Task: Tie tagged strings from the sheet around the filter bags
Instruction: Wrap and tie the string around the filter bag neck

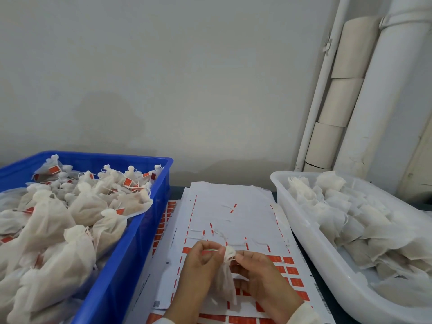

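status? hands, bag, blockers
Left hand pinches string, right hand pinches at the neck of the bag. Bag held above sheet, tie in progress. Nothing in the way.

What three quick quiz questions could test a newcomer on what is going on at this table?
1. True or false: the blue crate holds bags that already carry red tags.
2. Which container holds the untied filter bags? A) the blue crate B) the white tub C) neither
3. Fill in: the left hand and the right hand hold one ____ over the tag sheet.

Key: 1 true. 2 B. 3 filter bag, with a string at its gathered neck.
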Motion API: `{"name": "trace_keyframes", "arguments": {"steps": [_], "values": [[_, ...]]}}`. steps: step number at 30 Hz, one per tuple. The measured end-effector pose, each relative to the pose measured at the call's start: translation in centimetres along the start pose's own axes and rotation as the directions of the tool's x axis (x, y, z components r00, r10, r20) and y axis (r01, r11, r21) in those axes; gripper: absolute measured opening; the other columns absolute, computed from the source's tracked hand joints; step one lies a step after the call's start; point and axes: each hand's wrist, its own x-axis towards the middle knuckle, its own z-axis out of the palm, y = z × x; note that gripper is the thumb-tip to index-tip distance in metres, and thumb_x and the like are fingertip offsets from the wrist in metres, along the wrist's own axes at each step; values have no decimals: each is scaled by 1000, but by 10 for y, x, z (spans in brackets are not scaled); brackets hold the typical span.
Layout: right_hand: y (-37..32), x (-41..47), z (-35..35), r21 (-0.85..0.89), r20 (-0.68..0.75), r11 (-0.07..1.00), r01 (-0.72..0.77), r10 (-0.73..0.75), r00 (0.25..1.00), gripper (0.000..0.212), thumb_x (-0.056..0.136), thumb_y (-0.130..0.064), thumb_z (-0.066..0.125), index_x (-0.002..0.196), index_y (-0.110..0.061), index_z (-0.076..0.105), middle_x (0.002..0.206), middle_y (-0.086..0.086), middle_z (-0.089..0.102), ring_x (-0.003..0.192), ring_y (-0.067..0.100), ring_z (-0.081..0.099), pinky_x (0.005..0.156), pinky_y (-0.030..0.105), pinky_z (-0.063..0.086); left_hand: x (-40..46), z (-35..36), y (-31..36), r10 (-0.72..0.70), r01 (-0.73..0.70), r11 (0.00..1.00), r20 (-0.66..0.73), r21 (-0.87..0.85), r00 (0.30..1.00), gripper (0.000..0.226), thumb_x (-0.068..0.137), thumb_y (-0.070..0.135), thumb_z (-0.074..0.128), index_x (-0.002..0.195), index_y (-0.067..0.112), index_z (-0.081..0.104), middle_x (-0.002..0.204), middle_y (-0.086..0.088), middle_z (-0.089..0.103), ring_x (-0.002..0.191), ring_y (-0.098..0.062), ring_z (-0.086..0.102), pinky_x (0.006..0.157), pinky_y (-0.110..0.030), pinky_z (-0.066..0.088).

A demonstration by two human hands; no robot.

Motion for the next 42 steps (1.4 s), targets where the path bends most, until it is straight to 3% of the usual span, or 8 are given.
{"name": "trace_keyframes", "arguments": {"steps": [8,16,20,27,31,35,39,42], "values": [[0,-1,-3,-285,-86,956,70,-98,991,12,90,-9,55,86,-4,65,89,13,70,80,16,66,72,26,54,-5,-3,-2,311,-323,946,215,21,926,29,66,42,67,90,25,67,85,11,70,85,-6,64,73,-10,49],[5,-7,0,-890,22,373,261,-536,844,26,88,-24,58,75,-36,38,81,-17,49,78,9,53,74,14,49,-3,0,-13,368,-353,871,22,341,930,7,85,36,60,90,34,56,91,21,63,86,0,61,74,-2,44],[2,-7,-4,-929,40,277,244,-583,811,32,89,-22,55,74,-38,31,81,-16,46,75,9,52,71,11,47,-1,-2,-14,369,-337,876,-30,346,929,8,83,39,60,87,36,55,85,23,64,81,1,61,74,-2,41],[3,-4,-3,-827,-142,508,241,-603,785,22,90,-15,56,79,-28,42,75,-8,59,66,11,60,63,15,52,1,-2,-13,369,-332,857,-20,393,929,14,79,42,62,81,44,48,77,36,49,68,12,51,62,2,35],[6,-2,-2,-833,-126,501,236,-586,801,10,93,-33,46,97,-41,40,99,-18,55,90,2,57,79,10,46,0,-3,-10,366,-332,860,-16,388,930,17,77,42,64,75,46,47,68,41,44,62,16,48,52,6,34],[3,-5,-1,-932,55,290,216,-476,878,42,80,-64,26,120,-51,26,119,-26,41,110,-3,45,101,18,38,2,-5,-13,370,-345,862,5,370,929,14,79,39,63,80,44,50,76,36,50,69,11,53,56,5,37],[-1,-7,-2,-964,252,-27,265,-410,877,36,97,-45,30,126,-33,47,126,-13,50,112,2,43,96,12,28,1,-5,-13,370,-363,863,50,353,928,9,79,39,63,81,42,55,78,31,58,75,7,59,59,2,41],[-1,-8,-2,-965,252,-49,256,-433,866,33,99,-39,32,123,-28,51,120,-10,57,105,4,49,88,10,29,0,-6,-11,376,-371,862,53,345,925,10,79,39,63,80,42,54,77,30,59,74,8,60,58,4,40]]}}
